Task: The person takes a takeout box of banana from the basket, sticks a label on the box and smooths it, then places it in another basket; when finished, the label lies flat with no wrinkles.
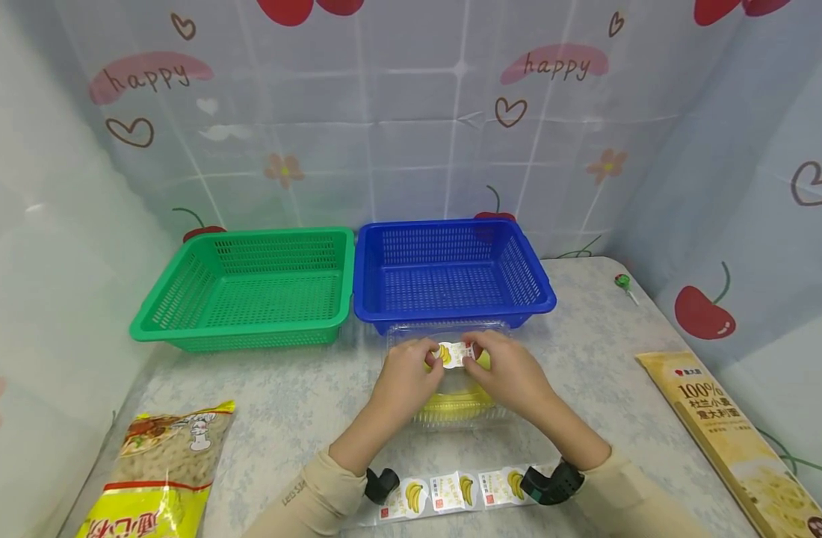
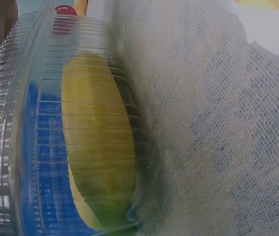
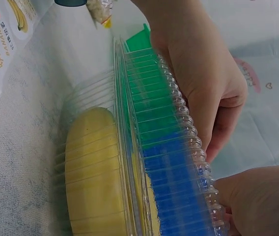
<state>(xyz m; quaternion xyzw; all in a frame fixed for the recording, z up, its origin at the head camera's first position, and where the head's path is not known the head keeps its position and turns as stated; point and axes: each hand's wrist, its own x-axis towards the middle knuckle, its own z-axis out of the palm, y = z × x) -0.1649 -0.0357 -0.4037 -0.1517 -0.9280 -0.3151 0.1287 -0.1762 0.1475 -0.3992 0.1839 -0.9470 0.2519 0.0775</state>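
A small white label with a banana print [image 1: 455,355] is pinched at its left end by my left hand [image 1: 409,375] and at its right end by my right hand [image 1: 515,376]. Both hands are over the lid of a clear plastic clamshell box [image 1: 424,420]; whether the label touches the lid, I cannot tell. Long yellow pieces, perhaps fruit [image 2: 97,137], lie inside the box, seen through its ribbed side. In the right wrist view, the fingertips of both hands are hidden behind the lid [image 3: 149,98].
A strip of banana labels [image 1: 454,491] lies between my forearms. Behind the box stand a green basket [image 1: 249,332] and a blue basket [image 1: 451,310]. A pasta bag [image 1: 158,478] lies left, a yellow noodle package [image 1: 727,433] right, and a lollipop [image 1: 623,282] back right.
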